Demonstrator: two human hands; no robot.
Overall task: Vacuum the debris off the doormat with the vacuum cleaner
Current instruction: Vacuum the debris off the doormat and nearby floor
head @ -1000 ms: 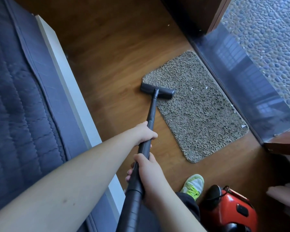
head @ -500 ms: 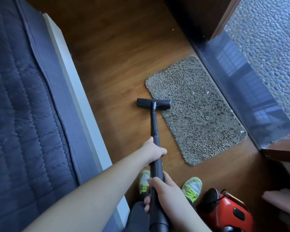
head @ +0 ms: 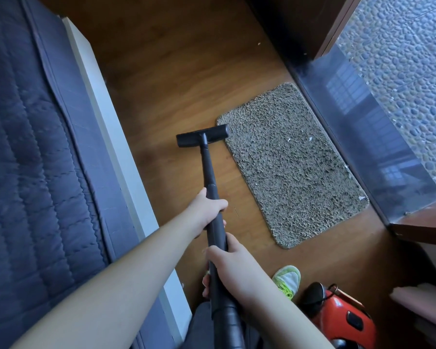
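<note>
Head-worn wide-angle view, looking steeply down, floor (head: 161, 79) near

No text, label, brand, number or sign can be read anywhere in the view. The red vacuum cleaner body (head: 342, 318) at the near right carries dark panels, but no lettering can be made out on them.

The wood floor (head: 176, 79) bears the doormat (head: 292, 162) at right, the nozzle (head: 202, 139) at its left edge, and a red vacuum (head: 342, 316) near right.
</note>
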